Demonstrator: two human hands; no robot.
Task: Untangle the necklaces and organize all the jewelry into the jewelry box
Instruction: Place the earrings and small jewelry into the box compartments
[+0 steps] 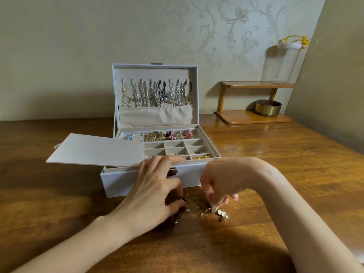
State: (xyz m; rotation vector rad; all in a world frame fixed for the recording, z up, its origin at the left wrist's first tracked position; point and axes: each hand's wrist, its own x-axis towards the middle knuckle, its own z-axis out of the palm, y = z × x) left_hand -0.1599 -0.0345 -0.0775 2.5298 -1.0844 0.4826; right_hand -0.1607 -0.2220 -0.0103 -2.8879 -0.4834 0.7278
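Fingers [214,206] of the right hand [218,180] pinch a gold earring [222,213] on the tabletop [256,243], six o'clock of the jewelry box [118,182]; the left hand [155,192] pinches a dark piece [184,199]. The loose earrings [201,213] nearby may snag on it and scatter.

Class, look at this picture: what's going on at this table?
A person is sorting jewelry in front of an open jewelry box on a wooden table. The right hand pinches a gold earring on the table; the left hand is down among small loose pieces beside it, though whether it holds one is unclear. Necklaces hang in the lid, and several compartments hold pieces.
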